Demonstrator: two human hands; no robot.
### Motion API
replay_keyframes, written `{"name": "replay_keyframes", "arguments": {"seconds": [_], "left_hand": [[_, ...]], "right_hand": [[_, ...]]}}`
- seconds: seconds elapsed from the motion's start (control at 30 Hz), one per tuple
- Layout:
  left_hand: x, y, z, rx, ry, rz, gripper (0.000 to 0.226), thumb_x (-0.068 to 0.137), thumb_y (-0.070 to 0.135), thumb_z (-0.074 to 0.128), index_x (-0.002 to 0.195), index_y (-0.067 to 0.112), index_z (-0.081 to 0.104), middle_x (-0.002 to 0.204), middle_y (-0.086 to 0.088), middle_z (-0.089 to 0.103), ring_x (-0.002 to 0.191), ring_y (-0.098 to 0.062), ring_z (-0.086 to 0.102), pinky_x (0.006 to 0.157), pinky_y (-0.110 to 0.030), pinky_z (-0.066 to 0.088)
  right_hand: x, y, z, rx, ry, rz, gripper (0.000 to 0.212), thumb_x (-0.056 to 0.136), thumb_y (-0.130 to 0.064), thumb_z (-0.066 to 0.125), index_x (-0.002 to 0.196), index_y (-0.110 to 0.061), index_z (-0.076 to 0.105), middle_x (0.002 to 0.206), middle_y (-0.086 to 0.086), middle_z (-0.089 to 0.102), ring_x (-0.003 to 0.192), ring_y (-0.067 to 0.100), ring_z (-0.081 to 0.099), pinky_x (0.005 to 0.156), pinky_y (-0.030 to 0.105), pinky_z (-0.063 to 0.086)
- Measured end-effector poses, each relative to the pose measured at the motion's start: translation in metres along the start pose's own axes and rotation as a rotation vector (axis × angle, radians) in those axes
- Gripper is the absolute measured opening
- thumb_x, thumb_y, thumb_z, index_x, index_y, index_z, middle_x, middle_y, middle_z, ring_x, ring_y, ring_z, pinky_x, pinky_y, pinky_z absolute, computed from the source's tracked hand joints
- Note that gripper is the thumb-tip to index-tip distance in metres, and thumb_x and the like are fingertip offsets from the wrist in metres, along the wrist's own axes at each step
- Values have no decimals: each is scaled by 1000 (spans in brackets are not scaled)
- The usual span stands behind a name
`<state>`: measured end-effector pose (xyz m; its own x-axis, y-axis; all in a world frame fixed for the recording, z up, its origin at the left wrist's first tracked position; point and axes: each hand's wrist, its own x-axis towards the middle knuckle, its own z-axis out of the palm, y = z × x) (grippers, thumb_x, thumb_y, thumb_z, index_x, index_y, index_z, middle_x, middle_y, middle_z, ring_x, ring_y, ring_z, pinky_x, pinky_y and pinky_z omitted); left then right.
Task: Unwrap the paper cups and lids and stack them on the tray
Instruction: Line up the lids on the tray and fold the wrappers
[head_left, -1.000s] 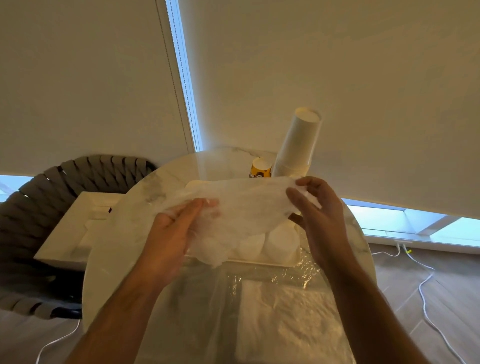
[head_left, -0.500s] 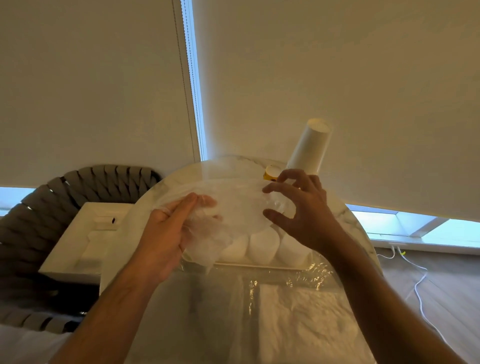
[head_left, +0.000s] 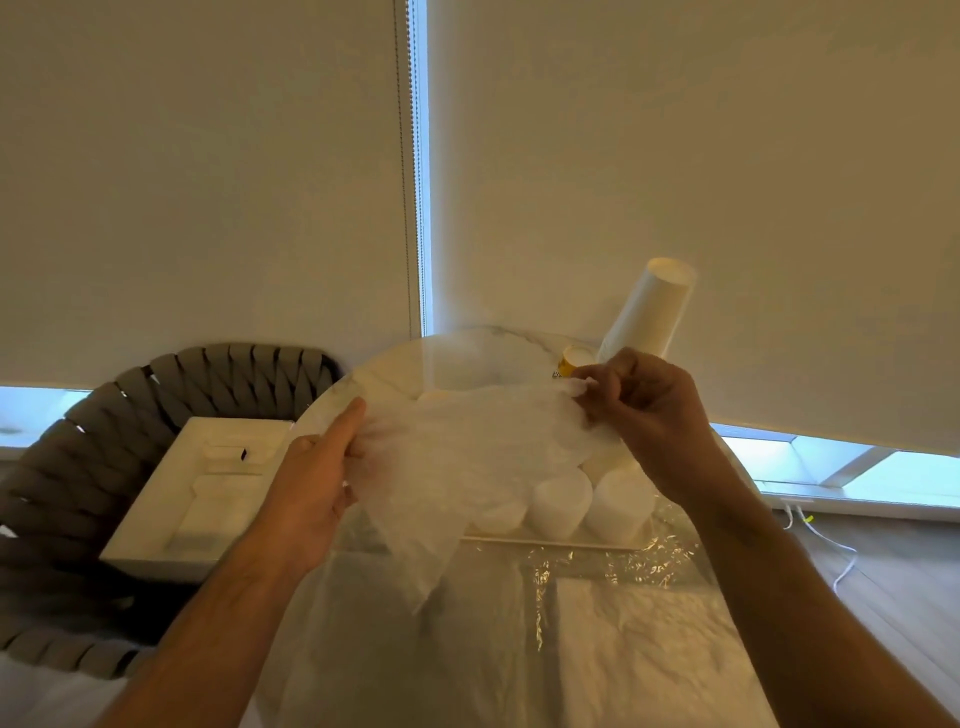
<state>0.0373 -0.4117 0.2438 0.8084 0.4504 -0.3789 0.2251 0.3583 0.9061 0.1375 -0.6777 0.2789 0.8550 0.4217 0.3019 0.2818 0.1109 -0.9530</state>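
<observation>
- head view: the left hand (head_left: 311, 488) holds the left side of a thin translucent wrapper (head_left: 467, 467) above the round marble worktop (head_left: 374, 374), forefinger stretched along the wrapper's upper edge and the other fingers curled into the film, so this grip is clamped on the wrapper
- the right hand (head_left: 649, 421) pinches the wrapper's upper right corner between thumb and curled fingers, its grip likewise clamped on the film
- the wrapper hangs stretched between both hands and tapers to a loose point below
- behind and under the wrapper, short white stacks of paper cups (head_left: 561, 501) stand side by side on a pale tray (head_left: 545, 543), partly veiled by the film
- a tall stack of white cups (head_left: 649, 312) stands upside down at the far right of the worktop, just behind the right hand, with a small yellow cup (head_left: 571, 361) just to its left
- crinkled clear plastic (head_left: 597, 571) and white wrapping (head_left: 623, 649) lie on the near part of the worktop
- to the left, a grey woven chair (head_left: 104, 415) carries a white box (head_left: 208, 488)
</observation>
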Motion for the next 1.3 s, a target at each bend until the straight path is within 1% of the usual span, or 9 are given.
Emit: {"name": "replay_keyframes", "arguments": {"seconds": [0.3,0.47,0.57,0.7,0.83,0.93,1.03,1.17,1.3], "left_hand": [[-20,7,-5,149,-245,184,96,54,69,82,134,22,57,111,2,74,105,-13,69,87,-34,51],[-25,9,-8,88,-127,205,21,92,27,63,96,8,72,82,-3,74,85,-16,70,84,-36,52],[-22,12,-14,-16,-103,216,24,96,25,57,86,10,72,64,-6,64,69,-14,63,79,-33,49],[-19,18,-23,-104,-244,228,40,81,46,69,103,12,74,98,-8,72,93,-21,68,76,-31,57],[-17,19,-25,24,-312,258,67,50,64,88,96,17,78,106,-13,71,89,-25,63,79,-35,55],[-19,19,-24,11,-229,269,30,72,46,78,89,21,81,102,-20,68,92,-30,53,84,-42,49],[-19,16,-25,-19,-194,286,18,82,28,65,79,24,82,92,-4,74,90,-23,62,74,-26,57],[-21,15,-29,-5,-197,328,20,71,34,75,87,23,81,104,-7,76,99,-19,71,84,-29,59],[-20,18,-31,-21,-267,321,60,48,50,92,94,14,78,100,-12,74,88,-24,72,80,-33,58]], "right_hand": [[-2,-13,5,-200,-35,189,41,95,6,60,122,-24,69,86,-13,73,60,10,62,62,20,53],[-4,-11,5,-129,70,174,47,91,8,64,125,-24,64,113,-9,73,77,18,72,72,30,61],[-6,-9,5,-62,197,133,25,91,12,63,89,-13,66,85,1,71,62,18,65,61,25,53],[-11,-5,6,-20,132,175,45,91,19,54,70,-16,74,85,4,73,63,14,62,60,21,50],[-13,-8,6,-73,47,202,39,93,9,61,107,-23,78,98,9,70,71,17,65,63,25,55],[-13,-11,5,-127,19,176,60,89,11,66,131,-32,65,136,3,59,83,24,66,64,31,59],[-17,-13,6,-133,24,147,81,84,14,69,145,-36,49,131,-10,62,92,21,67,72,33,60],[-20,-10,9,16,89,206,49,74,-12,79,118,-22,60,120,3,69,95,39,69,88,50,59],[-20,-9,17,87,75,206,24,86,7,66,80,-15,59,100,9,72,75,20,61,67,26,53]]}}
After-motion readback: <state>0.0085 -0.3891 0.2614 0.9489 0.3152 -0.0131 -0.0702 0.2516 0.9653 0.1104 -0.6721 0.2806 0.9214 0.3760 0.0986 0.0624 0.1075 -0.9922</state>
